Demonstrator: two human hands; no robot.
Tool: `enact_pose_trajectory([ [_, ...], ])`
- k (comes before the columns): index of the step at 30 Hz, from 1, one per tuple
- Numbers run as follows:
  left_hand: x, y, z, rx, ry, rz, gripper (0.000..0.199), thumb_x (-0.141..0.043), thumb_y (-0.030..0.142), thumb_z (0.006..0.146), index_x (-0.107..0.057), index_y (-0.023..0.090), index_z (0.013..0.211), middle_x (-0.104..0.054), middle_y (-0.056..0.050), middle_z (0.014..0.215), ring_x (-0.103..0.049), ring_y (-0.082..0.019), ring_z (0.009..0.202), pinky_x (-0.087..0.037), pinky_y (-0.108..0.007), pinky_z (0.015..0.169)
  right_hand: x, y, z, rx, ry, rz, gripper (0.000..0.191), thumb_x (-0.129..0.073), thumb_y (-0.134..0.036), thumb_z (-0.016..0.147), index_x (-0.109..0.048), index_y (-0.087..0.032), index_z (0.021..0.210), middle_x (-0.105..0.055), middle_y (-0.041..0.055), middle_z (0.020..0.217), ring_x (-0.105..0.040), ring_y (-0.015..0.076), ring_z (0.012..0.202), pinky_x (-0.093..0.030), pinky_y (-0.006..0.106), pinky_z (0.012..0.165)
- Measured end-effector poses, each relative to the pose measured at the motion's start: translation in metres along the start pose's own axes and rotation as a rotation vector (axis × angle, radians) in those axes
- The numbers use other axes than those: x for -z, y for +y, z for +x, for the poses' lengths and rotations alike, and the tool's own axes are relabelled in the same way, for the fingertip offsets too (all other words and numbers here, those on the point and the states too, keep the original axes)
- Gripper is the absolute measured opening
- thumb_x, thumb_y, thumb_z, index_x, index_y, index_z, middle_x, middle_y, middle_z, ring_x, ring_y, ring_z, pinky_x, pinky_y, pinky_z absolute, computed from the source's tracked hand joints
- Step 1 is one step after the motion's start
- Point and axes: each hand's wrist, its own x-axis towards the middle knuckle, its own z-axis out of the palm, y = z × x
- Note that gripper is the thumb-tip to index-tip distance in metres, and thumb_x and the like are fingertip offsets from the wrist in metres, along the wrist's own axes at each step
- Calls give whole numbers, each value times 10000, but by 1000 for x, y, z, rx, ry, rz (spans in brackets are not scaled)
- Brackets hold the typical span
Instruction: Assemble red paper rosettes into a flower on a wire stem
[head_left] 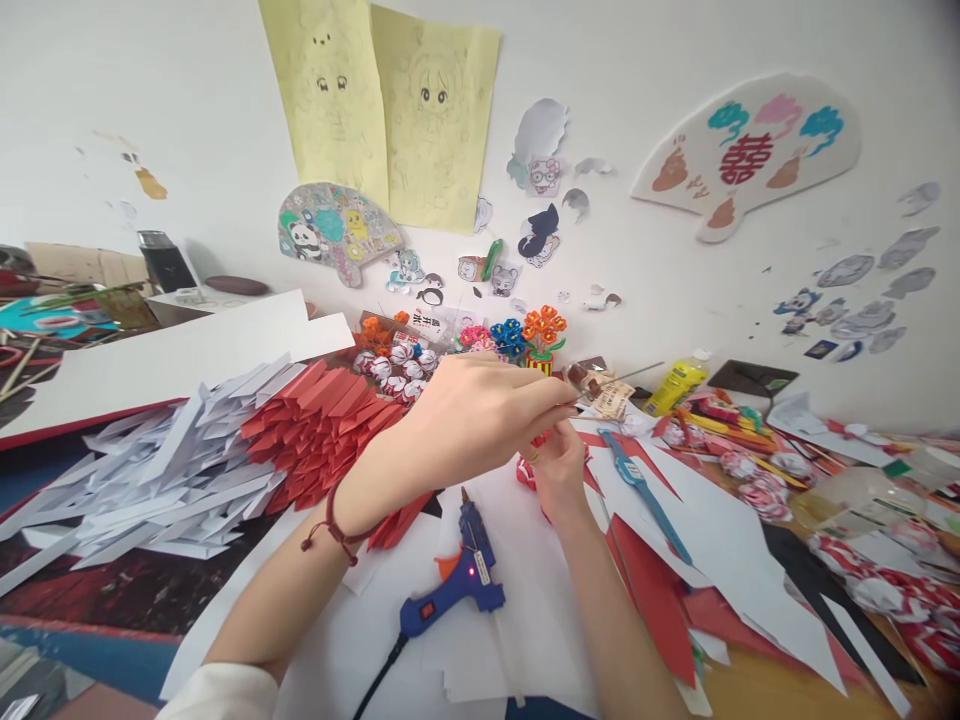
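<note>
The red-and-white paper piece (527,472) sits by the curled right hand (561,468), whose grip I can't make out, while the left hand (487,410) pinches a thin stick (634,373) above, and the piece looks light and squashable, so hold its edge gently.

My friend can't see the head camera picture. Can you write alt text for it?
A person's left hand and right hand meet above white paper, with thin sticks poking out beside them and a red-and-white striped piece partly hidden. Nearer the viewer lies a blue glue gun, its red light on; folded white paper strips and red paper strips are heaped to the left.
</note>
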Motion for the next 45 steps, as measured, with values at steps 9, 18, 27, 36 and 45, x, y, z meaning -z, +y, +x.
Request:
enact_pose_trajectory([
  [9, -1, -2, 0, -2, 2, -6, 178, -496, 220, 979, -653, 173, 910, -687, 28, 709, -587, -80, 615, -352, -227, 573, 1, 1, 1, 13, -3, -37, 433, -845, -246, 641, -680, -255, 1041, -695, 41, 1044, -652, 203, 957, -532, 349, 873],
  [18, -3, -1, 1, 2, 23, 19, 209, -493, 255, 990, -652, 170, 885, -667, 30, 679, -572, -77, 593, -339, -235, 568, 2, 2, 2, 12, 5, -21, 419, -846, -266, 653, -686, -258, 1040, -680, 41, 1065, -631, 211, 1021, -542, 333, 853],
  [27, -7, -2, 0, 34, 52, 33, 182, -525, 268, 973, -671, 177, 914, -664, 14, 694, -581, -100, 630, -351, -236, 557, 7, 5, 4, 2, 8, -14, 418, -849, -232, 653, -685, -251, 1038, -679, 36, 1046, -625, 221, 1044, -524, 377, 919],
  [36, -9, -3, -1, 60, 6, 33, 192, -522, 284, 973, -671, 175, 922, -675, 11, 715, -587, -113, 647, -369, -228, 580, 7, 8, 4, 0, 16, -27, 430, -850, -264, 644, -680, -253, 1039, -680, 39, 1035, -629, 234, 1047, -537, 388, 898],
  [45, -9, -2, 1, 69, -81, 42, 154, -534, 263, 965, -657, 169, 973, -690, 0, 760, -612, -136, 716, -383, -228, 600, 4, 4, 4, 19, -5, -56, 398, -847, -277, 651, -686, -246, 1014, -684, 43, 1033, -640, 220, 986, -543, 383, 874],
])
